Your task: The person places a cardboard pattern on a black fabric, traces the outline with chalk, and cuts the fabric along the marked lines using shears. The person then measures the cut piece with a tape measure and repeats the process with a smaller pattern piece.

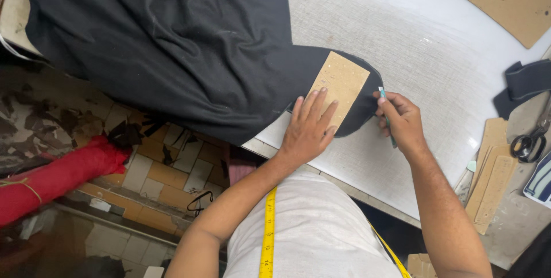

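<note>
Nearest the body, a yellow tape measure hangs round the neck over the white shirt.

L hand: flat, fingers spread a little, palm pressing the near end of the tan cardboard template. Nothing gripped, just weight down. The template lies on the tip of the black fabric, which spreads away to the L of that hand and hangs off the table edge.

R hand: fingers pinched together on a thin pale-green chalk marker, tip just beside the template's R edge, w/ the fabric's curved cut edge under it.

Judgement: to do this well, keep the L palm firm so the card can't creep on the soft cloth, run the tip tight along the card edge, light even pressure, fabric smoothed w/o wrinkles under the line.

Beyond both hands: white table top. Farther R of the R hand: more cardboard patterns and black-handled scissors.
</note>
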